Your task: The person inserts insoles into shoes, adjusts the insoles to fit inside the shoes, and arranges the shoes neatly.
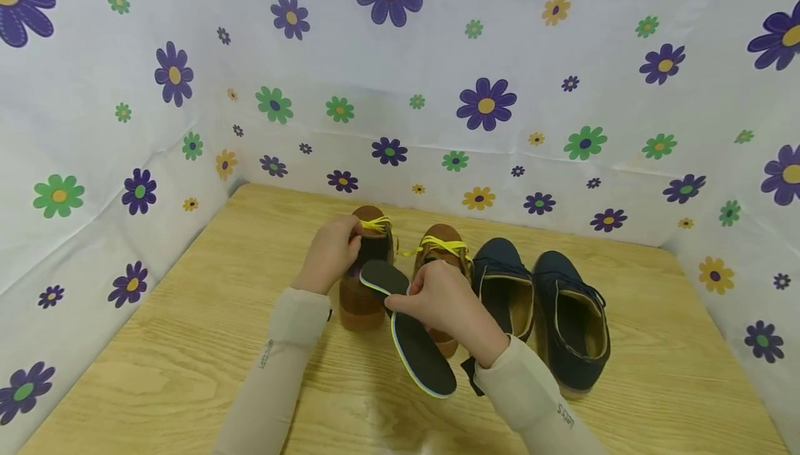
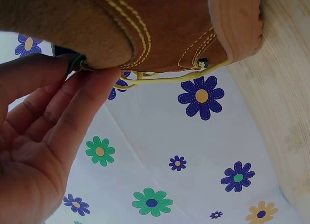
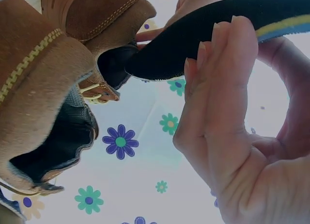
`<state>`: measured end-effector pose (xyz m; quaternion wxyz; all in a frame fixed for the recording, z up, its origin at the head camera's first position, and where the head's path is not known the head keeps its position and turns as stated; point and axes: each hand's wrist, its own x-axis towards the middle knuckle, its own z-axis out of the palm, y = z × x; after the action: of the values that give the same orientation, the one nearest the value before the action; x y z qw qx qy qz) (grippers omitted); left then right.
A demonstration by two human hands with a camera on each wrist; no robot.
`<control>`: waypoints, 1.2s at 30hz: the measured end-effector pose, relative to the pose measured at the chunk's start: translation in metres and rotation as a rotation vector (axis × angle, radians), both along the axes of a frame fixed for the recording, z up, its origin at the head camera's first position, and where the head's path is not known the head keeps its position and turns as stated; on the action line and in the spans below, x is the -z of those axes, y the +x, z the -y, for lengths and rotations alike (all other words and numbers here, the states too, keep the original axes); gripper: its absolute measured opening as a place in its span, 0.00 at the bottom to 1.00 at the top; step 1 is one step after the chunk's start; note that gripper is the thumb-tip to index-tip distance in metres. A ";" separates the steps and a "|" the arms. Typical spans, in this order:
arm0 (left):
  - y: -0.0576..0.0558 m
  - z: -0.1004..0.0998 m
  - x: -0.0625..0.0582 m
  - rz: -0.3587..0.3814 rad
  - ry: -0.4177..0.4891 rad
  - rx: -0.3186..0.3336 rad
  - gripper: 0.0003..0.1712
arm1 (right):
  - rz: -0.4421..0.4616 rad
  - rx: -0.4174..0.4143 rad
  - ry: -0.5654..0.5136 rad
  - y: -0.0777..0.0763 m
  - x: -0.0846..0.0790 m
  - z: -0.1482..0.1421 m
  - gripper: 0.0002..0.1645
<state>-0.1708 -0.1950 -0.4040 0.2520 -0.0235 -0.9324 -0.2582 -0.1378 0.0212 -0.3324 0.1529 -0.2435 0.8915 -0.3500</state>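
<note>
My left hand (image 1: 330, 252) is at the upper opening of the left brown shoe (image 1: 361, 305), which has yellow laces (image 1: 376, 225). In the left wrist view its thumb and fingers pinch the dark edge of the shoe's tongue (image 2: 76, 63). A black insole (image 1: 423, 358) with a yellow and blue edge is pinched at its middle by my right hand (image 1: 440, 299). The insole slants in the air, one end over the left brown shoe's heel opening. Seen from the right wrist, the insole's tip (image 3: 145, 66) is close to that dark opening (image 3: 114, 66).
The right brown shoe (image 1: 445, 234), also yellow-laced, is partly hidden behind my right hand. Right of it stand two navy shoes (image 1: 500, 253) (image 1: 571, 365) with tan linings. All stand on a wooden table (image 1: 187, 316), with white flower-patterned cloth (image 1: 425, 45) behind and at the sides.
</note>
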 end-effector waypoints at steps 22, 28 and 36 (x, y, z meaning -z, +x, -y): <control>0.001 0.002 -0.004 0.078 0.016 -0.007 0.03 | -0.031 -0.051 0.135 -0.028 -0.004 0.051 0.22; 0.000 0.002 -0.005 0.083 -0.004 -0.031 0.03 | -0.010 -0.023 0.167 -0.033 -0.002 0.058 0.23; 0.000 0.000 -0.006 0.064 0.006 -0.046 0.04 | -0.025 -0.017 0.187 -0.040 0.000 0.063 0.29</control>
<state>-0.1712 -0.1953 -0.3981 0.2279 0.0070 -0.9394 -0.2560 -0.1778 -0.0422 -0.3322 0.1668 -0.2402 0.9200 -0.2608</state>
